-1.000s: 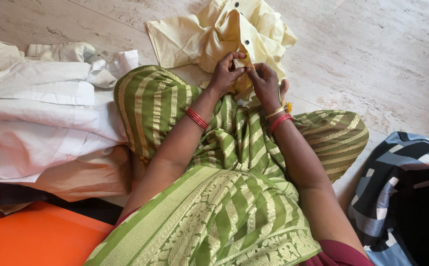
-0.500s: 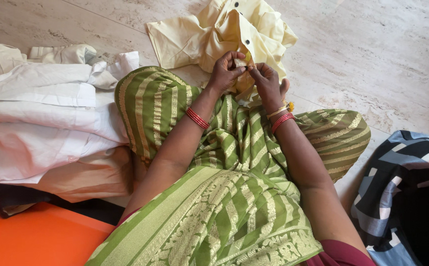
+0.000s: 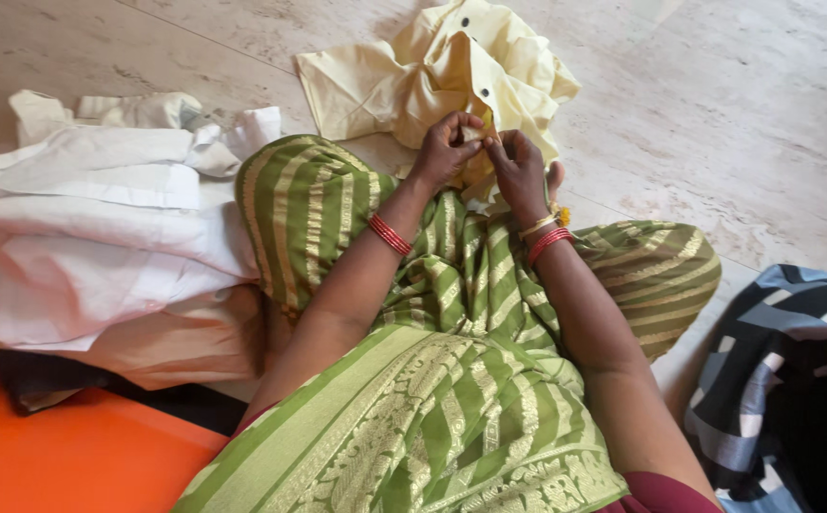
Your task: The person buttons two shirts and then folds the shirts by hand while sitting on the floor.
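Note:
A pale yellow shirt (image 3: 404,81) with dark buttons lies crumpled on the stone floor in front of my knees. My left hand (image 3: 445,150) pinches the shirt's front edge between thumb and fingers. Close beside it, my right hand (image 3: 518,171) grips the same edge, fingertips almost touching the left hand's. Red bangles ring both wrists. My green and gold striped sari (image 3: 451,285) covers my crossed legs below the hands.
A pile of white and cream garments (image 3: 100,237) lies at my left knee. An orange surface (image 3: 62,456) fills the lower left corner. A blue, black and white patterned cloth (image 3: 784,370) sits at the right. Marble floor (image 3: 718,123) stretches beyond.
The view has shifted slightly. Both hands have stayed on the shirt's edge and drawn a little closer together, working the fabric between the fingertips.

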